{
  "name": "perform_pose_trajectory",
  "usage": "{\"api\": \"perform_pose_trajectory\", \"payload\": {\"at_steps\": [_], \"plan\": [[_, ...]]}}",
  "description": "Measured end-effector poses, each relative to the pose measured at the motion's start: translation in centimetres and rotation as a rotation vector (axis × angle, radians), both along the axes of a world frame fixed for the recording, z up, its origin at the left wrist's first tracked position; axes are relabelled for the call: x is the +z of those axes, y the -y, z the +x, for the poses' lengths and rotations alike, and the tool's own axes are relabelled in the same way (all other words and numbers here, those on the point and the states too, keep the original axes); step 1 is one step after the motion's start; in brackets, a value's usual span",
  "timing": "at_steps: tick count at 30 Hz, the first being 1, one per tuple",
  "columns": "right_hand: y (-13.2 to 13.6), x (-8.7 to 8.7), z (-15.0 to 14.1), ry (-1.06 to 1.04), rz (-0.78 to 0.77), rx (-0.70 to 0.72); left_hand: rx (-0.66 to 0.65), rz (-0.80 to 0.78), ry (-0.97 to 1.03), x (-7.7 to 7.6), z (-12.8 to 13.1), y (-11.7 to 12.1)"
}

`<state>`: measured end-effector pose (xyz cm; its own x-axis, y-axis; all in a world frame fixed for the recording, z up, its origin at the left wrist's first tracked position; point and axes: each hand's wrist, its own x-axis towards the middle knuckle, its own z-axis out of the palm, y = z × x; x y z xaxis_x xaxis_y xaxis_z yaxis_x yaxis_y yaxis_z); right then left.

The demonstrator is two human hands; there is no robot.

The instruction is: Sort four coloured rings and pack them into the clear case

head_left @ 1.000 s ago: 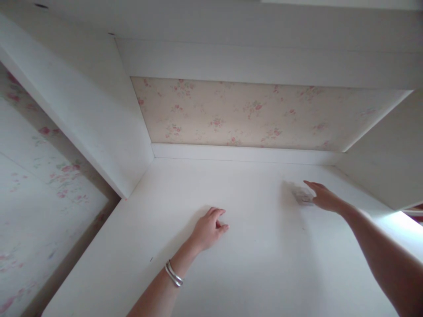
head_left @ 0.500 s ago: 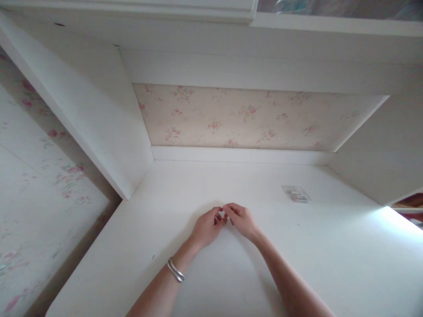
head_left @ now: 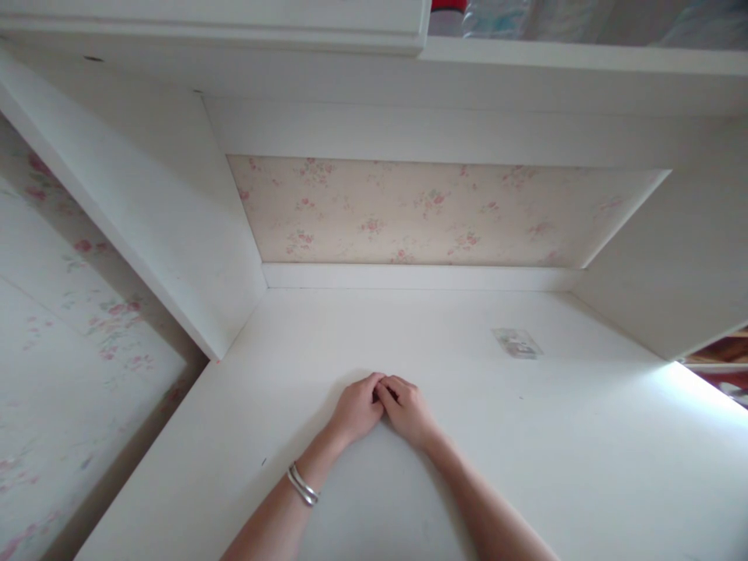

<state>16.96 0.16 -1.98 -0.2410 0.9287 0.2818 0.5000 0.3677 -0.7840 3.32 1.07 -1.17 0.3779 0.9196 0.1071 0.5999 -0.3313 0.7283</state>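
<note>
Desktop [head_left: 584, 452], white, beneath touching hands [head_left: 358, 409]; floral wallpaper [head_left: 374, 206] behind.

Pale light spills in from between 3 and 4 o'clock, leaving whitish glare on the desktop [head_left: 584, 436]. The shelf underside [head_left: 374, 78] at 12 o'clock lies in grey shade. Soft shadow edges the left hand [head_left: 356, 409]. The packet [head_left: 517, 343] is too soft to read; wide-angle stretching slants the outer edges.

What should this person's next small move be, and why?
Perhaps part the right hand slightly from the left hand: the two meet, hiding whether anything sits between them, while the clear packet lies on the desk, touched by neither.
</note>
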Motion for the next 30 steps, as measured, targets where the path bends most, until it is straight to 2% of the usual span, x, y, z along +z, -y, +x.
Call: {"api": "perform_pose_trajectory", "payload": {"at_steps": [16, 24, 28, 30], "plan": [[0.1, 0.1, 0.0, 0.007, -0.007, 0.007, -0.013, 0.008, -0.016, 0.1, 0.0, 0.0], [0.4, 0.4, -0.3, -0.004, -0.034, -0.004, 0.029, -0.033, -0.021, 0.5, 0.1, 0.3], [2.8, 1.4, 1.1, -0.078, -0.101, -0.042, 0.049, -0.111, 0.044, 1.5, -0.1, 1.8], [5.4, 2.0, 2.8, -0.061, -0.234, -0.009, 0.035, -0.219, 0.083, 2.2, -0.9, 3.8]]}}
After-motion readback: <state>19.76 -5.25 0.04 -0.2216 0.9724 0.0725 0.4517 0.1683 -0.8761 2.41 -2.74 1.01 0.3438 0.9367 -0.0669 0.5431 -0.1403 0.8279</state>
